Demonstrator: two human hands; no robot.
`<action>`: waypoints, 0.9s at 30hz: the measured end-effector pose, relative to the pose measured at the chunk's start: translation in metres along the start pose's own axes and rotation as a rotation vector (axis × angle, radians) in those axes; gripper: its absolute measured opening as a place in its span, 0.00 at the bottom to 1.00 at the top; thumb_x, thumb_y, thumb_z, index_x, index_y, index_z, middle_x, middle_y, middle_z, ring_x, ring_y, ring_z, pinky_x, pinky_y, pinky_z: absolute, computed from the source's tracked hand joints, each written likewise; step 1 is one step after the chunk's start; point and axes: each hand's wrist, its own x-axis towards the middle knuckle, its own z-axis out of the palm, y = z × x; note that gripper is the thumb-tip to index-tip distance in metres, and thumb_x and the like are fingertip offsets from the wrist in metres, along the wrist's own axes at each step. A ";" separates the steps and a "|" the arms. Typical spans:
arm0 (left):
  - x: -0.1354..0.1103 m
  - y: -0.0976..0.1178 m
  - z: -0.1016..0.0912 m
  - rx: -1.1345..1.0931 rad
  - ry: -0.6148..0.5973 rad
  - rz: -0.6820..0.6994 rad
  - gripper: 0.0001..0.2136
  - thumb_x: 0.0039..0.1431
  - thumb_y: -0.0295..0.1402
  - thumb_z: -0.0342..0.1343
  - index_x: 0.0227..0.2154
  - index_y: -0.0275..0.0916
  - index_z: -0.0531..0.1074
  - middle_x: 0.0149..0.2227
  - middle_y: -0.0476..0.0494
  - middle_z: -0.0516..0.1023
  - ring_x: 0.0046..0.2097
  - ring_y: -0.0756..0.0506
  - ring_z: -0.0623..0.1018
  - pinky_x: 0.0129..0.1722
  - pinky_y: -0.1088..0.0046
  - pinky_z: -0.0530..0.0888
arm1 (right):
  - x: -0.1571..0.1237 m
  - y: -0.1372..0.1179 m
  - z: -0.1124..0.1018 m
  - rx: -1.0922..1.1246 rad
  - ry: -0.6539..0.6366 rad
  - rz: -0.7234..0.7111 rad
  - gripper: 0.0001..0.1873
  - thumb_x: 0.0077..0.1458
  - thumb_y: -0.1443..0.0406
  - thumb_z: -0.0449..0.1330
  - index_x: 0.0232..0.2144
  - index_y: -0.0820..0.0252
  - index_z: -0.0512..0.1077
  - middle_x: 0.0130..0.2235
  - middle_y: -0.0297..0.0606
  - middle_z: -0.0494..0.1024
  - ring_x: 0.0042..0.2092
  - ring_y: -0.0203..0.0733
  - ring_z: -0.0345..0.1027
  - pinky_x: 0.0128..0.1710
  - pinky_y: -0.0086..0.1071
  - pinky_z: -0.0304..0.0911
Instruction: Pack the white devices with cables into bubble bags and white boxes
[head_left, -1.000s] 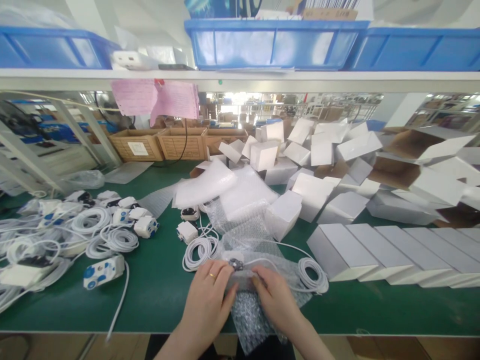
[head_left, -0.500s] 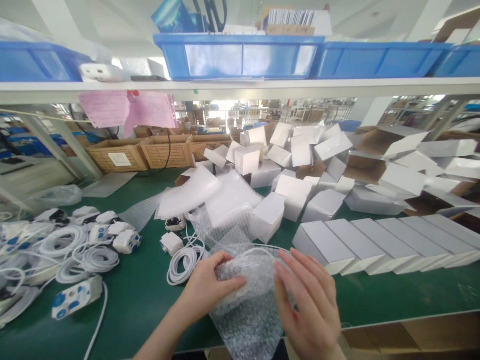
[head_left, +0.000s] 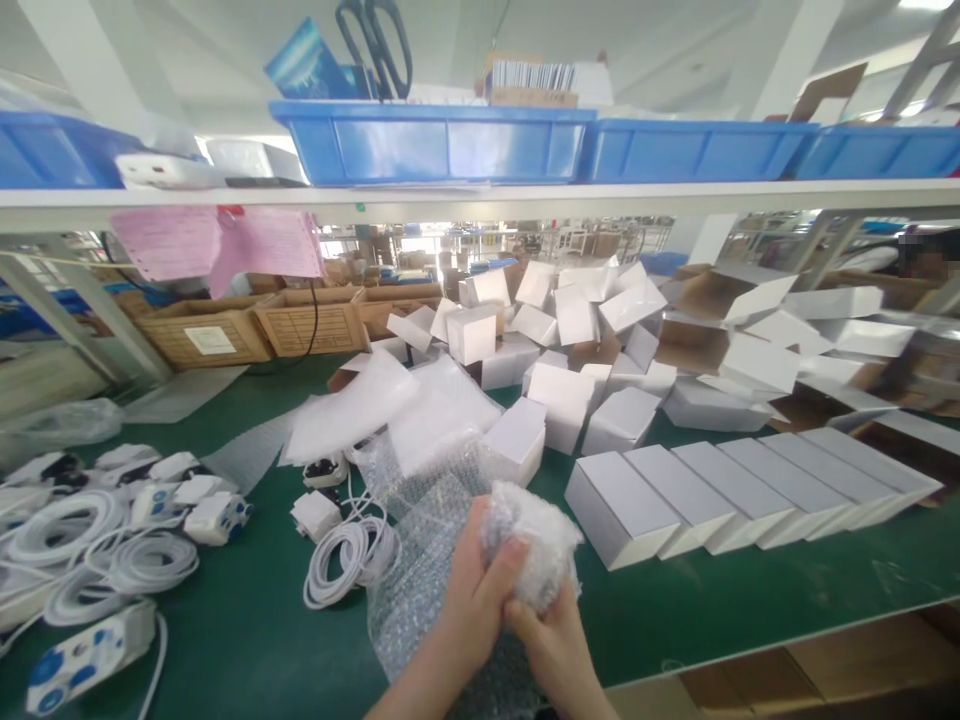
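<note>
Both hands meet at bottom centre. Left hand [head_left: 469, 600] is clenched around a bubble-wrap bundle [head_left: 538, 545], thumb pressed across its near face. Right hand [head_left: 553, 640] sits just under and touches the left, fingers curled up onto the bundle's lower edge, so both are grasping it. The bundle is a rounded white wad, held up off the green table [head_left: 247, 640]; its contents can't be made out.

A loose sheet of bubble wrap [head_left: 416, 560] lies directly behind and below the grip, spreading left. Left of the grip, near, are a coiled white cable [head_left: 341, 560] and a white plug block [head_left: 315, 513] touching it. Well left of the grip is a heap of cable coils and power strips [head_left: 112, 540]. A small white box [head_left: 516, 445] sits just beyond the grip, near the bundle's top. Right of the grip, near, a row of long white boxes [head_left: 675, 495] lies side by side and overlapping. A jumbled pile of white cartons [head_left: 570, 310] lies farther back from the grip. High above it is a shelf with a blue bin [head_left: 435, 148], scissors [head_left: 375, 45] sticking up behind it, and pink papers [head_left: 217, 240] hanging up and left.
</note>
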 end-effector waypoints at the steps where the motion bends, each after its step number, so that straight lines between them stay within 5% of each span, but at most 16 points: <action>1: 0.003 -0.001 0.003 0.087 -0.004 0.097 0.14 0.67 0.43 0.52 0.47 0.40 0.73 0.46 0.41 0.75 0.48 0.40 0.75 0.51 0.62 0.74 | 0.001 -0.004 0.000 -0.015 0.082 0.027 0.42 0.53 0.45 0.67 0.62 0.62 0.64 0.53 0.52 0.77 0.55 0.58 0.73 0.51 0.44 0.73; 4: 0.025 -0.002 0.003 0.475 0.009 0.331 0.14 0.70 0.41 0.46 0.46 0.40 0.73 0.52 0.38 0.71 0.55 0.39 0.71 0.57 0.59 0.70 | 0.012 -0.019 -0.012 -0.140 0.277 -0.021 0.38 0.49 0.50 0.70 0.57 0.63 0.67 0.50 0.51 0.78 0.52 0.59 0.74 0.52 0.48 0.72; 7: 0.065 -0.002 -0.001 0.859 0.058 0.294 0.15 0.69 0.37 0.51 0.53 0.35 0.68 0.57 0.32 0.68 0.60 0.37 0.68 0.61 0.58 0.67 | 0.022 -0.027 -0.031 -0.318 0.313 -0.118 0.40 0.48 0.51 0.70 0.58 0.62 0.64 0.53 0.50 0.76 0.52 0.57 0.73 0.52 0.46 0.71; 10: 0.107 -0.003 0.004 1.004 0.015 0.202 0.23 0.63 0.40 0.62 0.53 0.29 0.67 0.55 0.26 0.71 0.58 0.31 0.70 0.58 0.53 0.68 | 0.021 -0.024 -0.044 -0.489 0.120 -0.142 0.35 0.49 0.59 0.66 0.58 0.59 0.62 0.51 0.46 0.76 0.48 0.52 0.75 0.47 0.39 0.72; 14: 0.140 -0.004 0.019 1.152 -0.103 0.108 0.25 0.57 0.48 0.66 0.43 0.28 0.73 0.44 0.22 0.77 0.51 0.25 0.74 0.53 0.47 0.68 | 0.010 -0.018 -0.037 -0.743 -0.363 -0.127 0.39 0.41 0.71 0.59 0.59 0.58 0.63 0.54 0.46 0.75 0.53 0.54 0.73 0.53 0.41 0.69; 17: 0.145 0.002 0.026 1.197 -0.190 0.099 0.23 0.51 0.46 0.70 0.41 0.31 0.73 0.44 0.26 0.79 0.51 0.27 0.75 0.55 0.50 0.66 | 0.009 -0.018 -0.022 -0.929 -0.599 -0.105 0.41 0.39 0.73 0.58 0.59 0.61 0.64 0.55 0.49 0.73 0.55 0.56 0.71 0.55 0.43 0.67; 19: 0.142 0.011 0.025 1.195 -0.224 0.107 0.23 0.48 0.41 0.72 0.41 0.32 0.73 0.43 0.28 0.79 0.49 0.29 0.77 0.55 0.52 0.67 | 0.014 -0.018 -0.014 -1.018 -0.629 -0.112 0.41 0.39 0.74 0.58 0.60 0.63 0.64 0.54 0.50 0.73 0.54 0.57 0.71 0.53 0.43 0.68; 23: 0.129 0.044 0.004 1.120 -0.161 0.130 0.25 0.48 0.39 0.71 0.47 0.31 0.73 0.46 0.31 0.79 0.50 0.30 0.77 0.54 0.54 0.69 | 0.034 -0.014 -0.012 -1.079 -0.513 -0.187 0.38 0.42 0.74 0.59 0.59 0.64 0.64 0.52 0.50 0.73 0.51 0.57 0.72 0.49 0.43 0.69; 27: 0.098 0.076 -0.045 0.909 0.042 0.189 0.32 0.54 0.38 0.66 0.60 0.35 0.64 0.58 0.36 0.72 0.57 0.36 0.73 0.57 0.60 0.70 | 0.053 -0.013 -0.017 -1.062 -0.386 -0.192 0.33 0.47 0.73 0.59 0.57 0.66 0.65 0.54 0.55 0.72 0.49 0.58 0.73 0.47 0.45 0.69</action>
